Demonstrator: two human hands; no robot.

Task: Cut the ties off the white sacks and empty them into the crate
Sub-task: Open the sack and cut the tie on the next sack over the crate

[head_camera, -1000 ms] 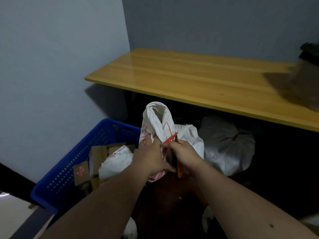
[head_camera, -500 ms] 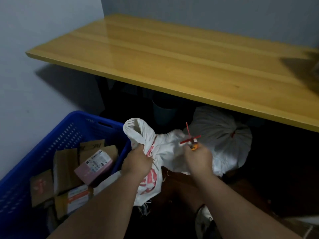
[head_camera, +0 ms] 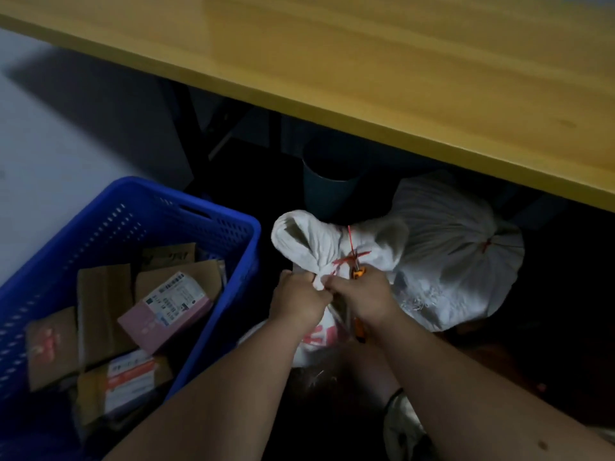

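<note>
Right now both hands work at the neck of a white sack (head_camera: 316,247), which sits on the floor just beside the blue crate (head_camera: 213,224) and below the front edge of the desk (head_camera: 366,104). The left hand (head_camera: 298,299) is clenched round the gathered cloth under the knot. The right hand (head_camera: 364,297) grips an orange-handled cutter (head_camera: 358,272), whose tip sits at the red tie (head_camera: 349,257) wound round the neck; whether the tie is already severed cannot be told. A second white sack (head_camera: 459,257), tied with its own red tie, lies just behind under the desk, beside a dark bin (head_camera: 327,191).

The sack looks like soft woven plastic, limp above the tie and bulging below, so it will likely slump and shift unless the neck is held firm. The bunched neck just under the tie seems the best hold for cutting; for tipping, one hand probably belongs on the mouth and the other low on the body. Judging by the parcels (head_camera: 166,304) in the crate, the load is boxy and moderately heavy, not fragile.
</note>
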